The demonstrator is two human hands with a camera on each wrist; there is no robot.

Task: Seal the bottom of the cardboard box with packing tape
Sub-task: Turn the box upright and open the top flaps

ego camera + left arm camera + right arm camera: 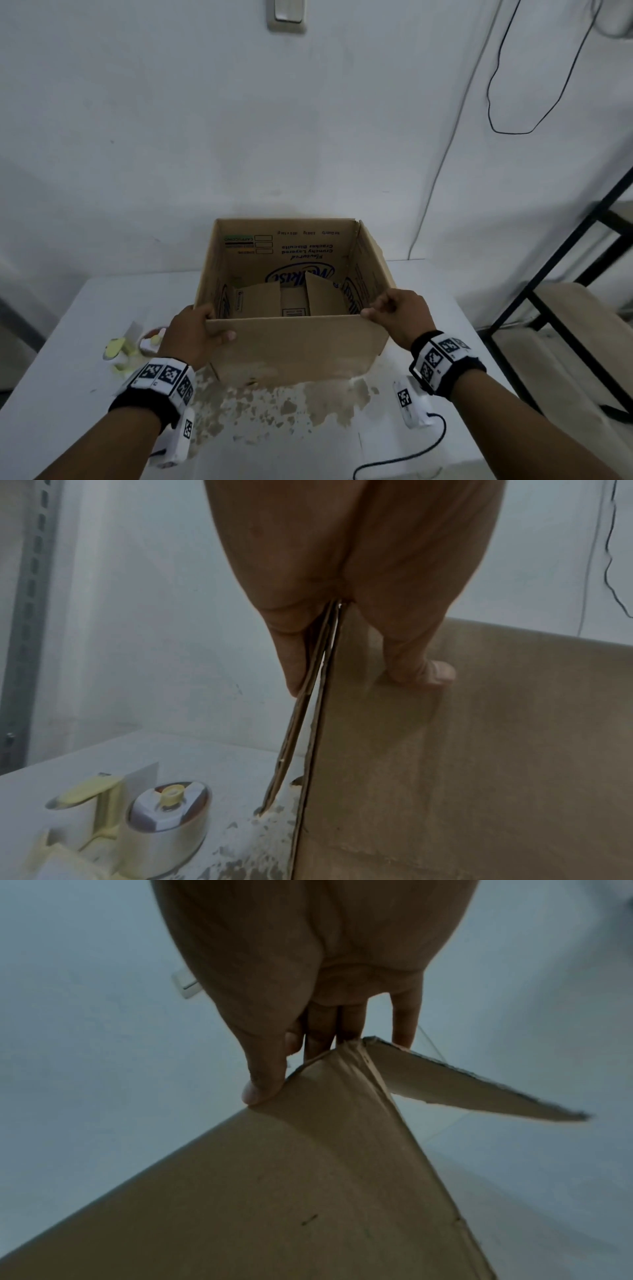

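The cardboard box (294, 339) stands open-topped on the white table (68, 394) in front of you, its printed walls facing inward and loose flaps (263, 296) lying unevenly at the bottom inside. Your left hand (191, 334) grips the near-left top corner, thumb pressed on the outside of the near wall and the other fingers (291, 653) curled over the edge against the side wall. Your right hand (399, 313) grips the near-right top corner, its fingers (263, 1074) pinching the cardboard rim where the two walls meet. Just left of the box, near your left hand, a tape dispenser (164, 829) with yellow parts sits on the table. The table surface in front of the box is worn and patchy brown (291, 404). A black cable (404, 457) trails across the table's near-right part, and a dark metal frame (561, 301) stands to the right beside the table.
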